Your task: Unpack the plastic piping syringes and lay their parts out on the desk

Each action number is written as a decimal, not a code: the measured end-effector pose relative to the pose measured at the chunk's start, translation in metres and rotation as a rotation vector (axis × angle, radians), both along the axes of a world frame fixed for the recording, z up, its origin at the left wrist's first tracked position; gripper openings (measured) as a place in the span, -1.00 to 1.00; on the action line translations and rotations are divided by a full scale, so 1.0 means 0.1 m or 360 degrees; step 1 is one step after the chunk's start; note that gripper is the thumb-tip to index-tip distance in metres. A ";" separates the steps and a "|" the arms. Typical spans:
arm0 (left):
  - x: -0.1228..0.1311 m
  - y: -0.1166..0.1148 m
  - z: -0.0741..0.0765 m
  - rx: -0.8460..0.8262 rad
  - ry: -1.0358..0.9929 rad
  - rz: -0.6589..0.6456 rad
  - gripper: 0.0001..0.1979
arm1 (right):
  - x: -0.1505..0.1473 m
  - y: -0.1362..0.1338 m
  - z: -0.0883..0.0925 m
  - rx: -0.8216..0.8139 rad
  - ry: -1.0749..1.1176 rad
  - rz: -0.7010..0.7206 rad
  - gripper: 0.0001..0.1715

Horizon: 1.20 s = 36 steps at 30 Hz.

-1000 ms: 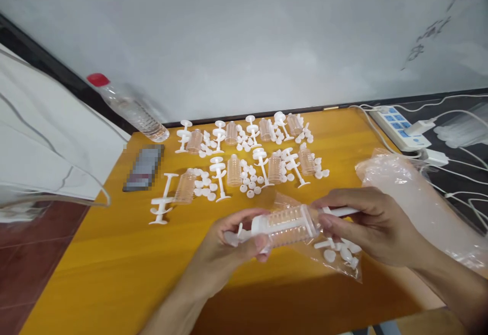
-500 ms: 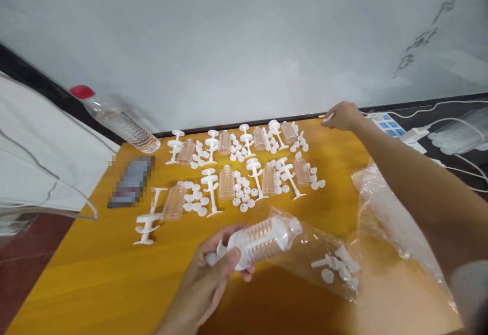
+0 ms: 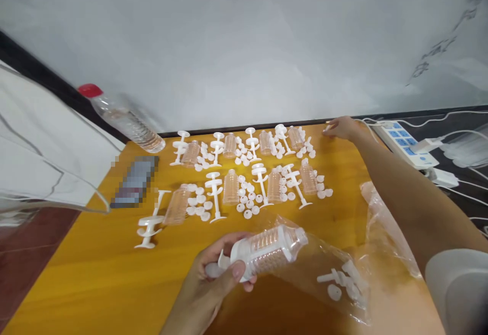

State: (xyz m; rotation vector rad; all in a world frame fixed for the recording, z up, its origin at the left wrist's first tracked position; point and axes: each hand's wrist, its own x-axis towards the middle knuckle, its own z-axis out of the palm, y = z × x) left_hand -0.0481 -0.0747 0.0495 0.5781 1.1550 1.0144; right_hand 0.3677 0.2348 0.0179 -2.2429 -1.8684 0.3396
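My left hand [image 3: 221, 269] is wrapped round a clear ribbed bottle [image 3: 267, 248] with a white frame, its neck tilted up to the right. At the table's back right, my right hand [image 3: 338, 127] is closed, its fingertips pinching a small white piece [image 3: 327, 128] at the tabletop. Two rows of clear bottles [image 3: 231, 187], white plunger-like parts [image 3: 215, 196] and small white caps [image 3: 247, 213] lie across the table. Below them a clear plastic bag [image 3: 305, 264] holds several loose white parts [image 3: 334, 292].
A red-capped water bottle [image 3: 129, 124] leans at the back left, above a blurred dark phone-like object [image 3: 137, 180]. Another clear bag [image 3: 389, 223] lies under my right forearm. A power strip [image 3: 406, 144] with cables is at the right. A whiteboard [image 3: 244, 45] stands behind the table [image 3: 95, 274].
The view has shifted slightly, showing more of the power strip. My right hand remains at the back right edge, lying a little lower. My left hand still holds the bottle.
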 end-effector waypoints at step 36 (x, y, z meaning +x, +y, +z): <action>2.30 2.48 0.15 0.0975 0.1803 -0.0722 -0.73 | -0.23 -0.95 0.36 -0.0307 0.0177 -0.0261 -0.57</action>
